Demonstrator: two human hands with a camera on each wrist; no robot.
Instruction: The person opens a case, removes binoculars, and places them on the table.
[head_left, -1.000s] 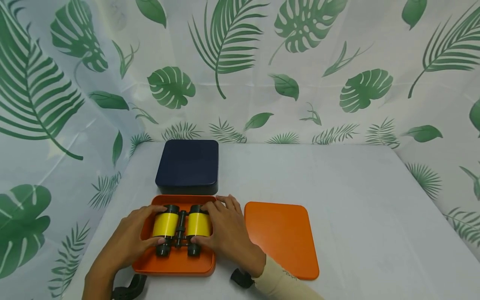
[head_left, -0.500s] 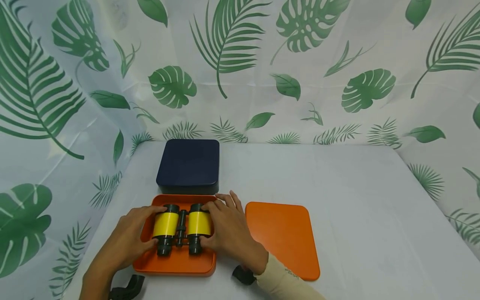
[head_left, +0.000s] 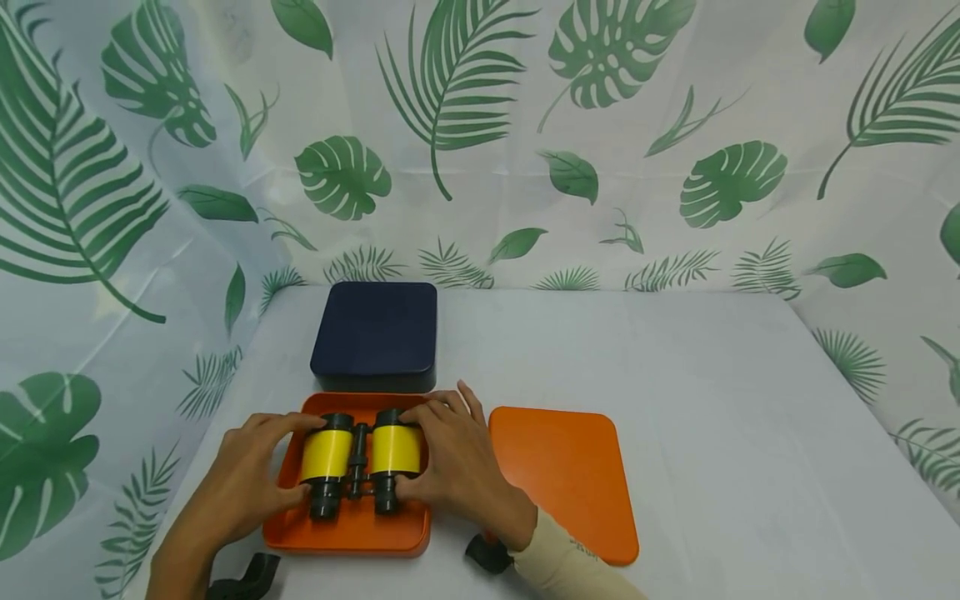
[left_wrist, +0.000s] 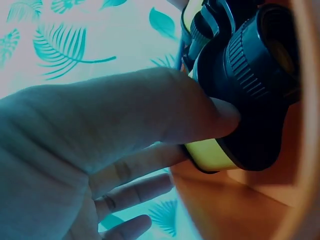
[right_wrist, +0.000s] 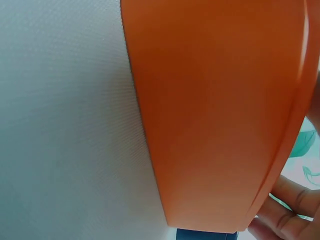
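Yellow-and-black binoculars [head_left: 327, 454] lie in an open orange box [head_left: 352, 537], with the eyepieces towards the person. My left hand [head_left: 251, 475] holds the left barrel by its outer side, index finger at the far end and thumb near the eyepiece. In the left wrist view the thumb [left_wrist: 227, 117] presses on the black housing while the other fingers reach behind. My right hand [head_left: 461, 462] grips the right barrel the same way, its outer fingers spread over the box's right rim. The right wrist view mostly shows the box's outer wall [right_wrist: 215, 115], with fingertips at its edge.
A dark navy box [head_left: 375, 333] stands directly behind the orange one. To the right lies a flat orange lid [head_left: 566, 483], partly under the right sleeve [head_left: 570, 567]. White cloth covers the table, and a leaf-print sheet [head_left: 480, 150] hangs behind.
Both thumbs have slid outward on the barrels, away from the middle. My left hand has shifted slightly left, and the binoculars stay in the box, nearly in place.
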